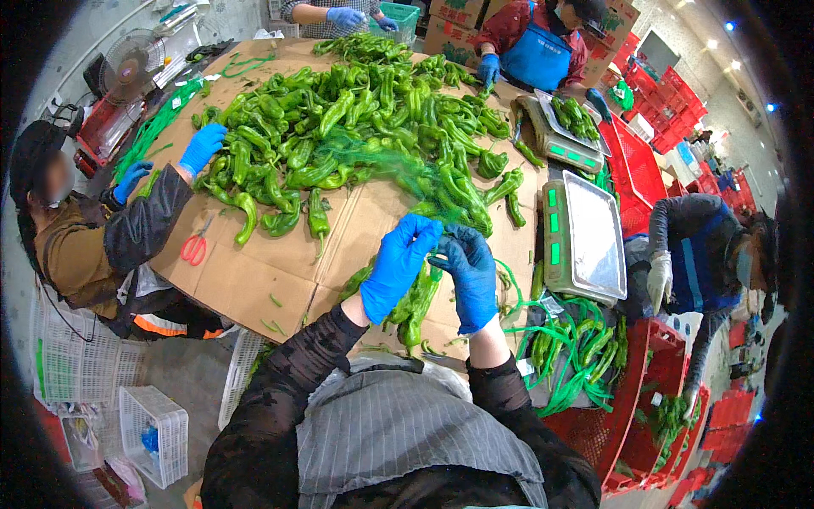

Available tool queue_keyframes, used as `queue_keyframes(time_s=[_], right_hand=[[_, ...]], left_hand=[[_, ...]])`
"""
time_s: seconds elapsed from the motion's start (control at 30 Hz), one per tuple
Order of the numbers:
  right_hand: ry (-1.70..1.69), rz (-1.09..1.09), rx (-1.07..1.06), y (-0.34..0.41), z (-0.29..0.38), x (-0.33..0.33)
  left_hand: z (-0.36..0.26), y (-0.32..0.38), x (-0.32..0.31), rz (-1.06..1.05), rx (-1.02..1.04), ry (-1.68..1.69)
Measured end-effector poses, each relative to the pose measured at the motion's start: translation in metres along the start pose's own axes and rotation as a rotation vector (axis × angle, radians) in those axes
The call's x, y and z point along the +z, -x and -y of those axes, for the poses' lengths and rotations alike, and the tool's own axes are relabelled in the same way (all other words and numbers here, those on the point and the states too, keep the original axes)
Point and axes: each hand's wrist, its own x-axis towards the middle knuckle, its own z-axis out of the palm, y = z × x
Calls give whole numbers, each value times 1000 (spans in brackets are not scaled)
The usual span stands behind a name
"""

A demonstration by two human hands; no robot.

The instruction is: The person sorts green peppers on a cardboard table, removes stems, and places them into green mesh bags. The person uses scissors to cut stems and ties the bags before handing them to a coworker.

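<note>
My left hand (399,270), in a blue glove, pinches the end of a green mesh net (388,158). Close beside it, my right hand (472,277) in a darker-looking blue glove has its fingertips bent onto the same end. What lies between the fingertips is partly hidden. From my hands the net stretches away over a large heap of green peppers (337,114). Several more green peppers (416,312) lie below and between my wrists, partly covered by the hands. Flattened cardboard (267,280) covers the table under everything.
Red-handled scissors (194,248) lie at left. To the right stand a scale with a bare metal tray (594,232) and another scale (566,143) bearing peppers. Green nets (572,356) lie at lower right. Gloved co-workers work at left, at the far side and at right, near red crates (629,168).
</note>
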Motion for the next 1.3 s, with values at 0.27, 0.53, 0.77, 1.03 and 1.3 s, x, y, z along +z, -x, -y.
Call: queue_keyframes(time_s=[0.27, 0.53, 0.77, 1.03, 1.3], right_hand=[[-31, 9, 17, -15, -4, -15], [238, -92, -237, -12, -16, -13], [712, -74, -553, -6, -8, -9], [952, -119, -755, -3, -6, -3], [902, -122, -749, -5, -6, -6]], left_hand=[[-5, 6, -1, 111, 314, -403], [-17, -6, -13, 180, -131, -193], [-4, -10, -15, 183, -102, -246], [-1, -4, -13, 144, -104, -341], [2, -5, -15, 56, -150, -37]])
